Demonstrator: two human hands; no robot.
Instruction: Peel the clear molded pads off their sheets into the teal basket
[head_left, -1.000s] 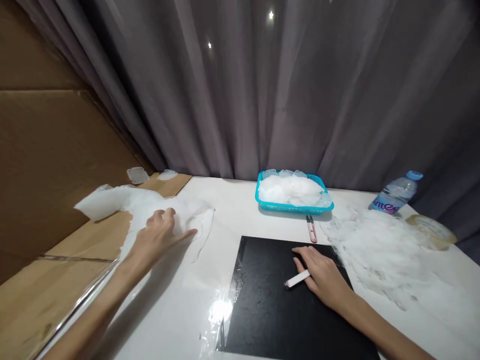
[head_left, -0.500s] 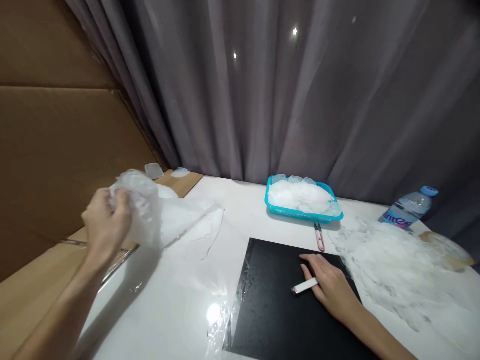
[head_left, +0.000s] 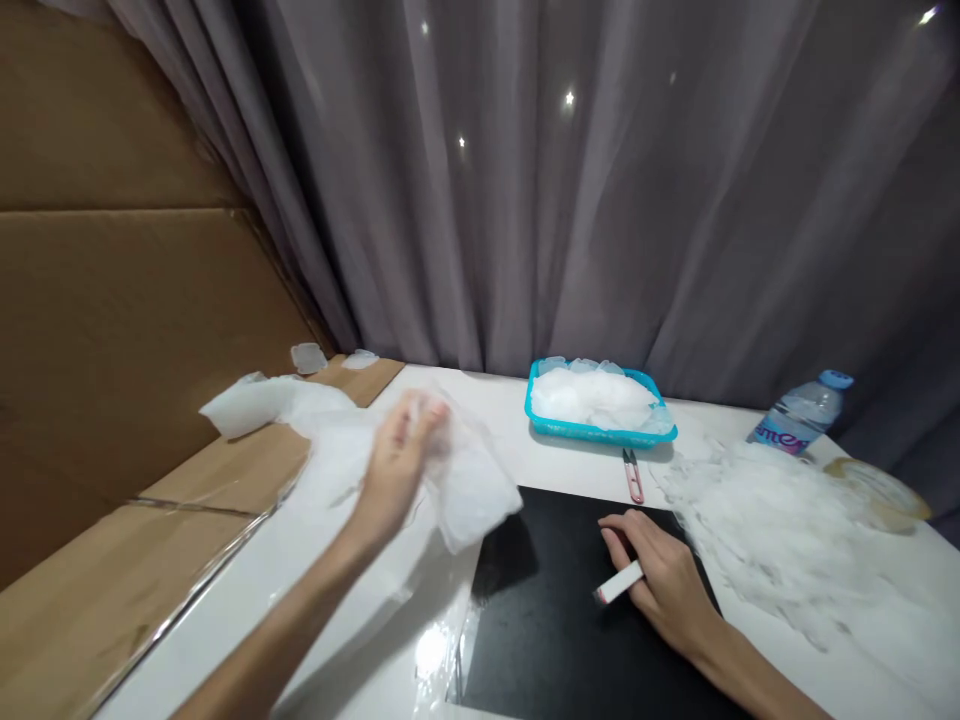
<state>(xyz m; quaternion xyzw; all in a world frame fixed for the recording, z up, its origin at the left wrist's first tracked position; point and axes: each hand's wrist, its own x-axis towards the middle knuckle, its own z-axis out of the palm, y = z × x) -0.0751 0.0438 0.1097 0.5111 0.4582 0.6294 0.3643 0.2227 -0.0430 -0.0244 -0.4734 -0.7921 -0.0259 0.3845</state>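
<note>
My left hand (head_left: 397, 462) is raised above the white table, fingers pinched on a thin translucent white sheet (head_left: 469, 485) that hangs from it toward the black mat (head_left: 585, 610). The hand is smeared by motion. More white sheets lie in a pile (head_left: 285, 410) at the left behind it. My right hand (head_left: 664, 585) rests on the black mat, fingers curled round a small white stick-like tool (head_left: 619, 582) with a pinkish tip.
A turquoise tray (head_left: 600, 430) holding white pieces stands at the back. Small pink snips (head_left: 632, 474) lie in front of it. A spread of white fluffy material (head_left: 757, 520) covers the right side, beside a water bottle (head_left: 799, 415) and a tape roll (head_left: 877, 490). Cardboard panels (head_left: 112, 350) stand at left.
My left hand lifted a white sheet from the left pile and has carried it rightward toward the black mat. My right hand stayed on the mat with the white tool.
</note>
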